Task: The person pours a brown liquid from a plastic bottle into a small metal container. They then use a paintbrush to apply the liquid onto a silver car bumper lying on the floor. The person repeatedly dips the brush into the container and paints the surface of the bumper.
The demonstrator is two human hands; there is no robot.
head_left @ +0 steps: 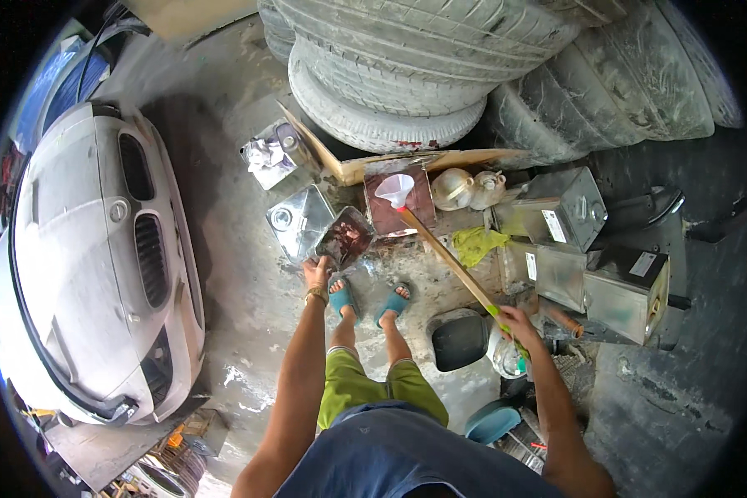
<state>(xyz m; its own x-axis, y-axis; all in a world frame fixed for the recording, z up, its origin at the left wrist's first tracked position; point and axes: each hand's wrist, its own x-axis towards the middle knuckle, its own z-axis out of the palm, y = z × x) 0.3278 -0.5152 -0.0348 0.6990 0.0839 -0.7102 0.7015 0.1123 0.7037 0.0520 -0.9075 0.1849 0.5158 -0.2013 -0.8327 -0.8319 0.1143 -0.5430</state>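
In my right hand (519,326) is a long wooden stick (452,261) with lime-green bands near the grip. Its far end reaches a white funnel-shaped piece (395,188) with a red neck, over a square reddish-brown tin (380,217). I cannot tell whether the stick and the white piece are joined. My left hand (317,272) grips the near corner of a square open-topped tin (346,236) with dark red residue inside. A silver square can (295,217) stands just left of that tin. Fingers of my left hand are partly hidden against the tin.
A pale car front (91,266) fills the left side. Stacked tyres (390,91) stand beyond a cardboard sheet (465,158). On the right are several metal cans (564,207), tied plastic bags (465,189), a yellow-green cloth (477,245) and a black tub (459,342).
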